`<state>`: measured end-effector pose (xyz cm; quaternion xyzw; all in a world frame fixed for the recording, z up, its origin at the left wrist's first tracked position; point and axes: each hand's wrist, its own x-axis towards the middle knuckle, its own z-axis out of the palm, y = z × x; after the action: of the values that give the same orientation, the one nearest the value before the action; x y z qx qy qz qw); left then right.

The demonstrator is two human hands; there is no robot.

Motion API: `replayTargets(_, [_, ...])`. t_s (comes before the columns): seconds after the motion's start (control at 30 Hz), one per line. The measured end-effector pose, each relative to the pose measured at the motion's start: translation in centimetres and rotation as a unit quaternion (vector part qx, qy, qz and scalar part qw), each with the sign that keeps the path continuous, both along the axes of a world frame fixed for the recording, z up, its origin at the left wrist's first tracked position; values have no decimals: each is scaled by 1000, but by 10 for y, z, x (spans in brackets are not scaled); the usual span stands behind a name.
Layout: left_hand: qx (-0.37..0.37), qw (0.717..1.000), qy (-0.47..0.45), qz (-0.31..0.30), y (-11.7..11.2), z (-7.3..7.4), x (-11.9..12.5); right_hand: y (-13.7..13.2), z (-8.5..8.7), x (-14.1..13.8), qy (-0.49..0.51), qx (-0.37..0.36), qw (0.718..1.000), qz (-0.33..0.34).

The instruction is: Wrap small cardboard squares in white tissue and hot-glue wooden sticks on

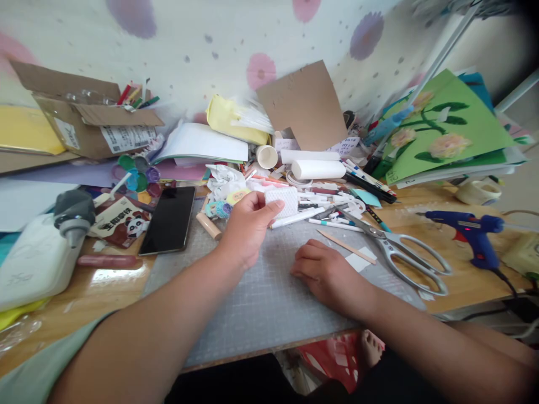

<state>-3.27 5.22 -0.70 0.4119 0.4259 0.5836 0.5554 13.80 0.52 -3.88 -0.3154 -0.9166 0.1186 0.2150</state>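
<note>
My left hand (247, 224) is raised over the far edge of a grey cutting mat (269, 297). Its thumb and fingers pinch a small white textured pad (284, 200). My right hand (324, 268) rests on the mat with its fingers curled under, knuckles toward the left; I cannot see anything in it. A small white paper scrap (359, 259) and a thin wooden stick (347, 246) lie just right of it.
Large scissors (402, 252) lie right of the mat; a blue glue gun (471, 229) beyond them. A black phone (169, 219) and a white glue bottle (40, 252) lie left. Pens, paper rolls (318, 168), a cardboard box (86, 115) and green flower craft (446, 126) crowd the back.
</note>
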Motion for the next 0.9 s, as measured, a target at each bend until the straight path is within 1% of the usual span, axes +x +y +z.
replayTargets(0.17, [-2,1000,2,1,1,0,-1,-1,2,2,4,-16,1000,13])
replayTargets(0.37, [-9,1000,2,-2,0,3,-1,2,4,1,8,-26,1000,11])
replayTargets(0.57, [-18,1000,4,2,0,5,-1,1,5,3,-11,-47,999,15])
replayTargets(0.77, [-17,1000,7,-2,-1,4,0,1,1,2,4,-29,1000,7])
replayTargets(0.9, [-15,1000,8,0,-1,4,-1,-1,3,3,-9,-44,999,13])
